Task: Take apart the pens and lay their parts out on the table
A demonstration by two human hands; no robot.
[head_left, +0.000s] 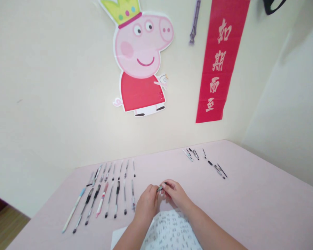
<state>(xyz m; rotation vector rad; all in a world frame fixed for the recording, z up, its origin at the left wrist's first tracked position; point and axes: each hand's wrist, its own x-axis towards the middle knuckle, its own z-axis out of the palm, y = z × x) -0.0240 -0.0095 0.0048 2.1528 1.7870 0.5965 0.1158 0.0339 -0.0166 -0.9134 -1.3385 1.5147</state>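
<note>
Near the middle of the pink table (250,208), my left hand (147,201) and my right hand (174,191) are close together. Both have their fingers closed on a small dark pen part (160,188), which spans the gap between them. Its ends are hidden by the fingers. To the left of my hands lie two rows of pens, among them a pink pen (102,200), a pale pen with a blue end (73,210) and several clear pens with black caps.
Loose pen parts (219,169) and a few more pieces (193,153) lie at the back right. White paper (117,237) and patterned cloth (172,231) are at the front edge. A wall with a pig cutout (143,90) stands behind.
</note>
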